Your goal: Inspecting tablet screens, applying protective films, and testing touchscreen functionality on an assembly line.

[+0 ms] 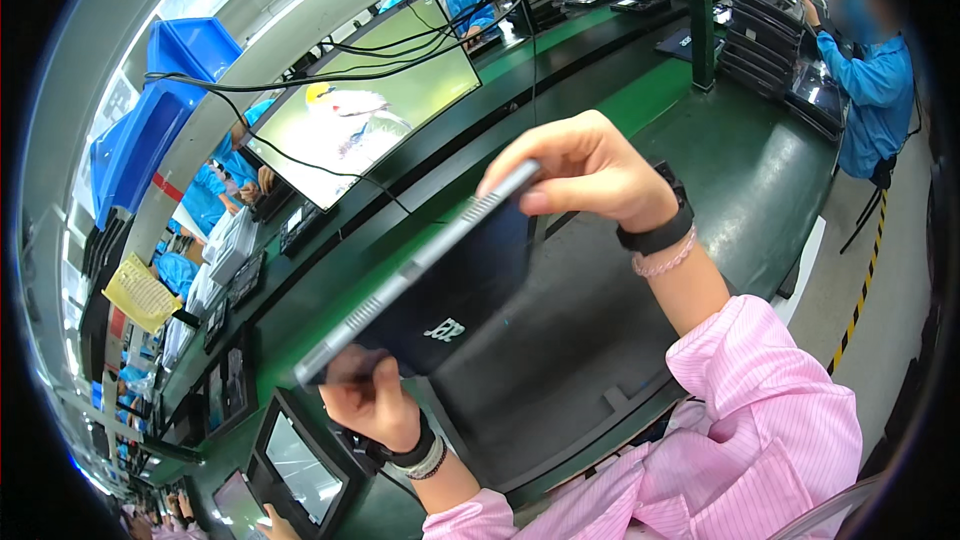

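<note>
A closed laptop (470,285) with a glossy dark lid and a silver edge is held up in front of me, tilted on its side. My right hand (590,175) grips its far right corner, thumb on the lid side and fingers over the edge. The near left corner is in my left hand (375,402), slightly blurred, with its fingers closed round the edge. Beneath the laptop lies a large black tray (580,340) with a raised rim. Dark bands are on both wrists.
A lit monitor (370,105) stands ahead with cables hanging across it. Blue bins (160,110) hang at the upper left. Stacked black trays (760,40) stand far right near a person in blue (875,90). Another framed tray (300,465) sits at lower left on the green bench (760,175).
</note>
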The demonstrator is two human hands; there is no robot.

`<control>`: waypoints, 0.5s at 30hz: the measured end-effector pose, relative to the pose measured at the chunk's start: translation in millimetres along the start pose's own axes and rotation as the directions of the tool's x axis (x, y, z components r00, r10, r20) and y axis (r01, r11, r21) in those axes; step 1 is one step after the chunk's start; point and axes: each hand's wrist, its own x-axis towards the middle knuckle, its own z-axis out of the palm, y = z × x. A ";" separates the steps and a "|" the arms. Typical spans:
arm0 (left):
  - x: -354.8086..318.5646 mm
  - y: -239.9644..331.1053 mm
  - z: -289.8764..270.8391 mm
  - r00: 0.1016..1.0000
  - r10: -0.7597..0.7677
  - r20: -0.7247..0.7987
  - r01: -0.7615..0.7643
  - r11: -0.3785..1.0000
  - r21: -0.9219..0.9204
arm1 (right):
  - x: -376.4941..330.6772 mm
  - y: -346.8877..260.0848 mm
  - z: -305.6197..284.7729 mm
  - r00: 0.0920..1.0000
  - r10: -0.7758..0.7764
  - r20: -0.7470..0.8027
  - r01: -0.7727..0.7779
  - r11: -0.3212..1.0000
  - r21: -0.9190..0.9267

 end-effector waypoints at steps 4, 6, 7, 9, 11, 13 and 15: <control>8.2 -13.3 4.8 0.972 -0.232 0.033 0.234 0.964 -0.123 | 3.3 1.5 16.5 0.988 0.020 -0.154 -0.013 0.999 0.045; 7.0 -26.0 -3.7 0.916 -0.377 0.140 0.389 0.918 -0.071 | 6.2 -1.8 24.7 0.954 0.086 -0.288 -0.054 0.992 0.118; 4.7 -27.2 -4.4 0.856 -0.491 0.164 0.508 0.857 -0.090 | 5.9 1.6 22.2 0.952 0.077 -0.296 -0.040 0.991 0.128; 2.0 -25.1 -9.4 0.742 -0.630 0.230 0.668 0.723 -0.177 | 9.0 6.4 22.2 0.949 0.045 -0.312 0.006 0.987 0.159; 3.2 -21.4 -3.8 0.724 -0.603 0.336 0.667 0.737 -0.114 | 11.0 8.0 19.9 0.941 0.047 -0.336 0.011 0.986 0.167; 6.7 -18.2 8.6 0.682 -0.624 0.381 0.691 0.720 -0.059 | 14.2 7.9 19.0 0.932 0.051 -0.360 0.015 0.984 0.179; 6.1 -21.9 15.5 0.694 -0.631 0.347 0.696 0.711 -0.097 | 16.9 6.3 17.6 0.912 0.077 -0.403 -0.004 0.984 0.179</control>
